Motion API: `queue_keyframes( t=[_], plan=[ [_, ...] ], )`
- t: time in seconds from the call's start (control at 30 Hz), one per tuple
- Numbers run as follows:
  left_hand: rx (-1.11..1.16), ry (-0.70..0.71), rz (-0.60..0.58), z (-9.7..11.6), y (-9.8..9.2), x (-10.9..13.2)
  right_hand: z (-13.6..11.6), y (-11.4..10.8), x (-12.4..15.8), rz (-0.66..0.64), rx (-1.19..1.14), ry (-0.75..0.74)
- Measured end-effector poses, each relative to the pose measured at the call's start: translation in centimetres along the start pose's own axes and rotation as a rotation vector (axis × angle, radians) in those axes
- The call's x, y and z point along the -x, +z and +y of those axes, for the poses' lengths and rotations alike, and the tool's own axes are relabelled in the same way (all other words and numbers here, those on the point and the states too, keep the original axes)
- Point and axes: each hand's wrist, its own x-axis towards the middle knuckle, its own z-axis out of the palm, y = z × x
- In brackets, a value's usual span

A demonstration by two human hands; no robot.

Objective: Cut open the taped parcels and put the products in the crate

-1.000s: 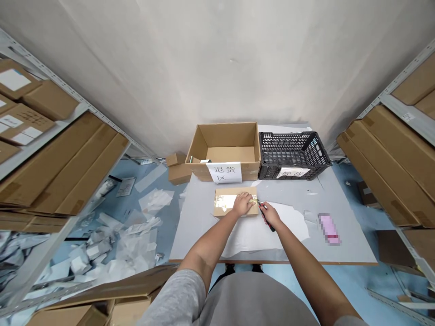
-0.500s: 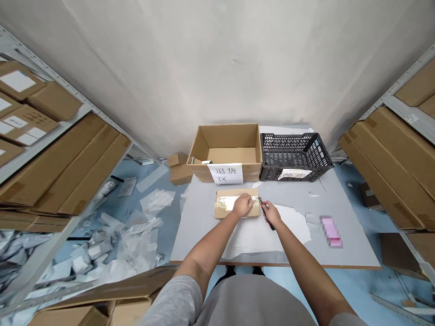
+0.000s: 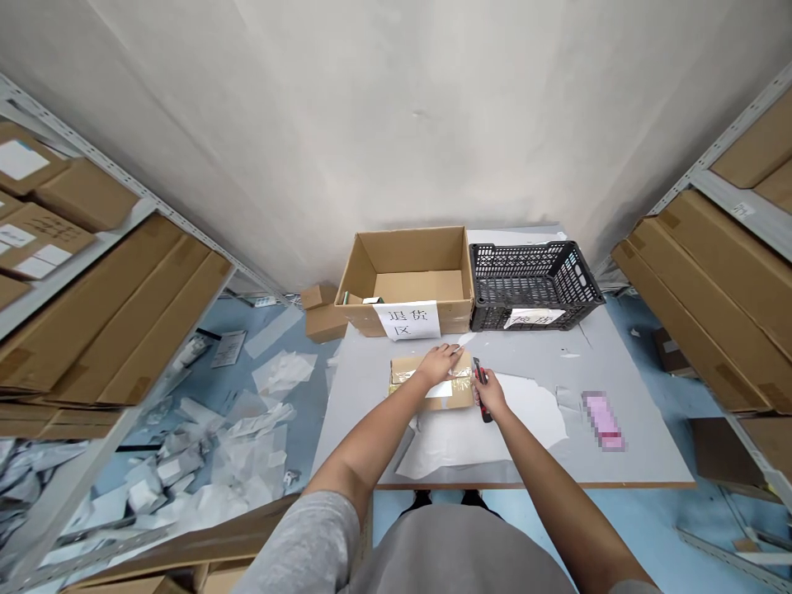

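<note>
A small brown box [image 3: 459, 398] is lying near the middle of the worktop [image 3: 647, 462]. Shiny clear tape and a white label are showing on it. The left hand [image 3: 440, 363] is resting on top of the box, and its fingers are bending a little and pointing to about 1 o'clock. Its thumb and palm are hiding, so I cannot tell if it is gripping anything.

The right hand [image 3: 490, 394] is sitting at 3 o'clock from the box. Its fingers are curling tightly around a red and black cutter [image 3: 481, 381]. The cutter's top end is pointing to about 12 o'clock, just beside the box's right edge. I cannot tell if it is touching.

A big white sheet [image 3: 479, 441] is spreading out toward 4 and 5 o'clock. A big open box [image 3: 456, 318] is standing between 11 and 12 o'clock, with a paper sign [image 3: 408, 320] hanging on its front. A black crate [image 3: 490, 318] is standing at 2 o'clock, touching or almost touching the big open box. A blurry pink thing [image 3: 602, 419] is lying past 3 o'clock.
</note>
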Motion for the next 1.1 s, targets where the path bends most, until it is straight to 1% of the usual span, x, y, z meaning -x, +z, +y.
queue_keyframes(
  t=[0.07,0.17,0.3,0.43,0.53,0.63,0.8,0.9,1.1],
  plan=[
    [-0.013,0.016,-0.008,0.1,0.5,-0.1,0.0,0.9,0.1,0.039,-0.028,-0.007],
    [0.008,0.044,0.029,-0.2,1.3,0.0,0.2,1.3,0.5,0.069,-0.027,-0.027],
    [0.015,0.093,0.060,-0.9,2.8,0.2,0.3,0.9,1.2,0.016,-0.010,-0.059],
    [-0.008,0.069,0.067,-1.2,3.9,0.0,0.1,0.5,1.7,-0.047,-0.057,-0.042],
    [-0.011,0.055,0.065,-1.3,4.1,-0.1,-0.1,0.3,1.7,-0.085,-0.090,0.021],
    [-0.028,0.053,0.049,-1.4,3.9,-0.1,-0.6,0.2,1.4,-0.113,-0.103,0.062],
    [-0.040,0.052,0.042,-1.6,3.7,0.0,-1.1,0.2,1.1,-0.113,-0.169,0.114],
    [-0.026,0.034,0.053,-1.6,4.0,0.1,-1.2,0.1,0.8,-0.134,-0.195,0.125],
    [0.014,0.003,0.075,-1.9,4.9,0.0,-1.6,-0.3,-0.1,-0.197,-0.173,0.161]
  ],
)
